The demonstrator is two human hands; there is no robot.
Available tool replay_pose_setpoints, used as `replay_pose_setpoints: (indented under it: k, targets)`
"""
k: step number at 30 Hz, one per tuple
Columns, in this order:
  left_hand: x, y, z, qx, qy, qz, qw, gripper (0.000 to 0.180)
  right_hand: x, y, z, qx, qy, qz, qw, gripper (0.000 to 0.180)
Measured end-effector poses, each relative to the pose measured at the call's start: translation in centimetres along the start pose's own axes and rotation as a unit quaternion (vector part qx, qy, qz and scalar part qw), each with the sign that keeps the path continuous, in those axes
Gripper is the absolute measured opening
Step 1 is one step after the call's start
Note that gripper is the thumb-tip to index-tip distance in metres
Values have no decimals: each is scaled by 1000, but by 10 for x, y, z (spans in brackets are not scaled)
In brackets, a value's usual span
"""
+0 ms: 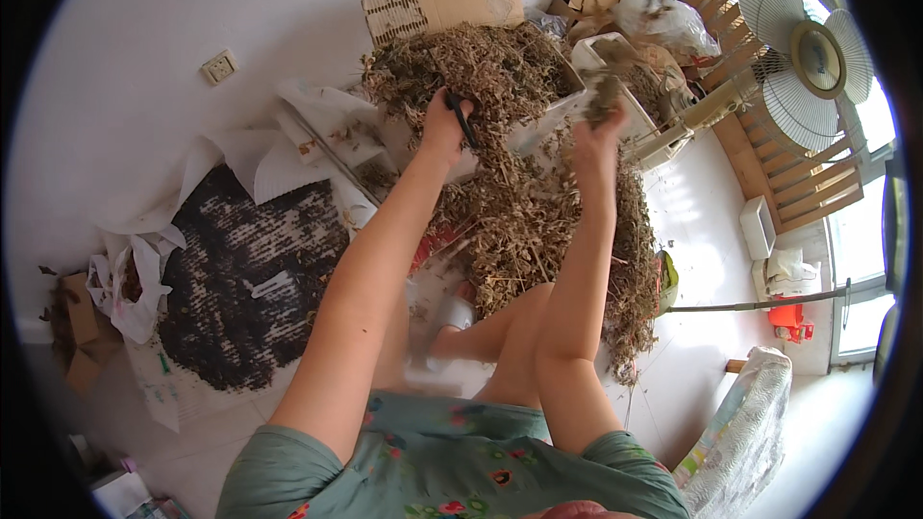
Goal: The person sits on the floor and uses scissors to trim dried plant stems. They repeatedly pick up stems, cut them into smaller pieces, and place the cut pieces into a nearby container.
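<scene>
My left hand is closed around what looks like a pair of black-handled scissors, at the near left side of a heap of dried plants. The blades cannot be made out against the stems. Raised to the right, my right hand grips a small bunch of dried plants, smeared by motion. Below both hands a second pile of dry brown stems and leaves spreads down to my legs. A white container shows partly between the two heaps.
Dark crumbly material lies spread on white sheeting at left, beside a white plastic bag. A standing fan rises at far right before a wooden slatted frame. Flattened cardboard leans behind the heap. A covered chair stands near right.
</scene>
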State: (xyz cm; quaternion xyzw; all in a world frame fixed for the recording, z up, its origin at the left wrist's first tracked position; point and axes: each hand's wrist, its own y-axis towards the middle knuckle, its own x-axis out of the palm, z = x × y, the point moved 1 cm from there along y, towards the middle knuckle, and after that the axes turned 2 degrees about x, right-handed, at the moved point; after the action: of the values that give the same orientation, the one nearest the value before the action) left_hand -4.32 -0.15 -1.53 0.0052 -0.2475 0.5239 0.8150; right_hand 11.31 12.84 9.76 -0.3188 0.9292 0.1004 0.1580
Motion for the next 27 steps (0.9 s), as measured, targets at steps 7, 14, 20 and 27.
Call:
replay_pose_setpoints:
  k: [7,14,20,27]
  targets:
    - [9,-1,-2,38,-80,-13,996,70,68,1,37,-220,-103,-93,965,44]
    - [11,4,-9,54,-97,33,993,32,74,-15,65,-195,-267,-97,939,91]
    - [16,-2,-5,74,-83,-48,993,53,62,-13,60,-41,-199,-174,964,73]
    - [6,-20,12,62,35,-17,997,56,27,-3,56,-137,-383,-43,912,40]
